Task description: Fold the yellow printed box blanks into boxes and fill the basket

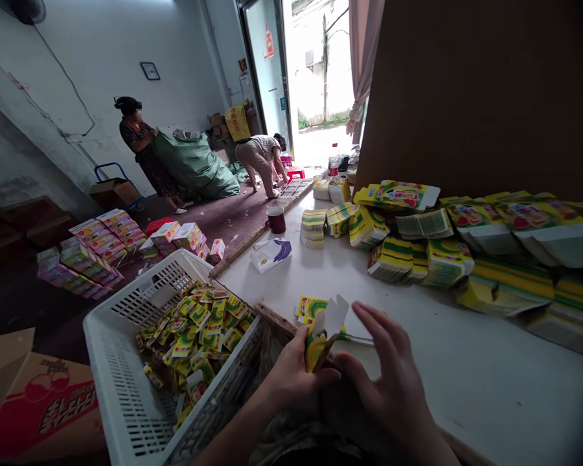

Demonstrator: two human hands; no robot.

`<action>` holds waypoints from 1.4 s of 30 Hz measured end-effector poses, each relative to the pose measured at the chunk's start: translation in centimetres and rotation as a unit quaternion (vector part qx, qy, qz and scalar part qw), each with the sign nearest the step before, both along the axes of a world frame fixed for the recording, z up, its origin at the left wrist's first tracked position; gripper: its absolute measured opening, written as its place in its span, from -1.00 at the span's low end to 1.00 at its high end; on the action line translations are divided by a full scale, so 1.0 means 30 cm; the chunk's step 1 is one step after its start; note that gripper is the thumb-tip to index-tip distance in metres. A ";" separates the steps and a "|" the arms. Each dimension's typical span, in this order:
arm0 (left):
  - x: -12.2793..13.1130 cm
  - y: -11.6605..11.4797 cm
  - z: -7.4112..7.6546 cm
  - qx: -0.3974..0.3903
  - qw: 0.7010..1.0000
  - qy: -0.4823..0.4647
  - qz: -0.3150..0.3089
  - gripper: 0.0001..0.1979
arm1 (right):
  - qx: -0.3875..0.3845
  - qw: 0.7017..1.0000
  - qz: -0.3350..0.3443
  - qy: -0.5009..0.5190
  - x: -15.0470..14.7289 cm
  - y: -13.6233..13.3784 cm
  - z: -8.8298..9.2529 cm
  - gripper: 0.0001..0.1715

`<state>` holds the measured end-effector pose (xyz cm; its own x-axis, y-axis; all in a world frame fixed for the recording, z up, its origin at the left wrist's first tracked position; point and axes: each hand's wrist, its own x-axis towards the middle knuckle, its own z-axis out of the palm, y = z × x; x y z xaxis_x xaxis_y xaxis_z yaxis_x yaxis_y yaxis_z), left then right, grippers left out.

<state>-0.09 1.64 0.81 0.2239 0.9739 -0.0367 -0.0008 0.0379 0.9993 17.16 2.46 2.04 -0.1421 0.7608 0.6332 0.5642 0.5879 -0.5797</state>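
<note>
Your left hand [295, 370] pinches the yellow carton [315, 351] near the table [442, 349], perhaps leaving its raised flaps [338, 313] free; your right hand [393, 375] is spread beside it, gripping nothing; the white basket [116, 362] stands close, likely for easy reach.

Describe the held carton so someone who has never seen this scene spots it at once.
Start at the white tabletop and find its near edge, right of the white perforated plastic basket. There the person's left grip holds a small yellow-and-green printed cardboard carton. Its open end and raised white flaps set it apart from the yellow-and-green cardboard stacks on the tabletop.
</note>
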 end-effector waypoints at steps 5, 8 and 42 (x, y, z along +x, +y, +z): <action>0.017 -0.015 -0.010 0.055 0.984 0.165 0.023 -0.29 | -0.240 0.947 0.083 0.197 -0.043 0.000 -0.040 -0.44; 0.024 -0.018 -0.012 0.057 0.977 0.203 0.019 -0.21 | -0.385 0.848 0.160 0.327 -0.071 -0.006 -0.068 -0.41; 0.037 -0.036 -0.062 0.166 0.949 0.267 -0.016 0.02 | -0.451 0.767 0.108 0.444 -0.069 0.002 0.008 -0.41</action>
